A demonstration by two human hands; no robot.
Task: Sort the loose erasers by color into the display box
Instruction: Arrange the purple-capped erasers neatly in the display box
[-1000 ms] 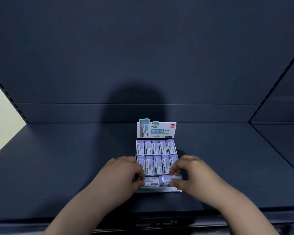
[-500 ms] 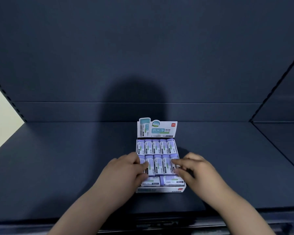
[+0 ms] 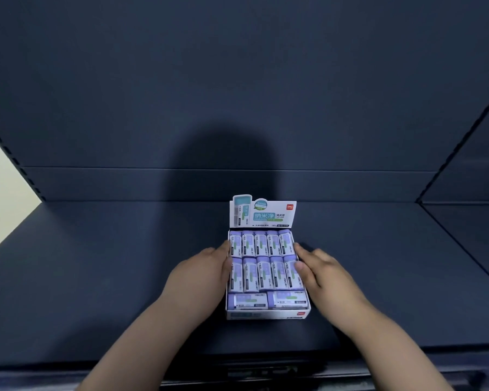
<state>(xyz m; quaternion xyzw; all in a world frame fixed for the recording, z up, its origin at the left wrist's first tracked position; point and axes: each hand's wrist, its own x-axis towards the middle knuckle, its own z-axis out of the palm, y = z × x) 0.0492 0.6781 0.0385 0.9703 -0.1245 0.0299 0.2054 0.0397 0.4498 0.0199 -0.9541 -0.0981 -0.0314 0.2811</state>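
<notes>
Shelf: a dark blue shelf board (image 3: 96, 277) is seen under a back panel of the same colour; a pale wall strip is visible at the far left edge.

Left hand: the left hand (image 3: 201, 275) is laid flat against the left outer wall of the display box, palm turned inward. The fingers (image 3: 226, 251) are extended along that wall, tips reaching level with the rear row. Nothing is enclosed in it; the hand is pressed open against the cardboard, not clenched.

Display box: the display box (image 3: 266, 314) is held between the two hands, standing on the shelf, its white front wall facing the camera. Its printed header card (image 3: 263, 211) stands upright at the far end, beyond both sets of fingertips.

Erasers: purple-sleeved erasers (image 3: 263, 259) are packed inside the box, between the two palms. Two rows of five are stood on end, side by side and touching. A front row of two is laid flat lengthwise, nearest the wrists. All sleeves visible appear the same purple with white and green print. No eraser is seen outside the box.

Right hand: the right hand (image 3: 323, 273) is laid against the right side of the box, palm inward. The thumb (image 3: 301, 270) is rested on the top edge of the rightmost eraser in the middle row; the remaining fingers are stretched along the right wall toward the rear row. The hand is open and flat; nothing is pinched or lifted.

Forearms: both bare forearms enter from the lower edge, converging on the box.
</notes>
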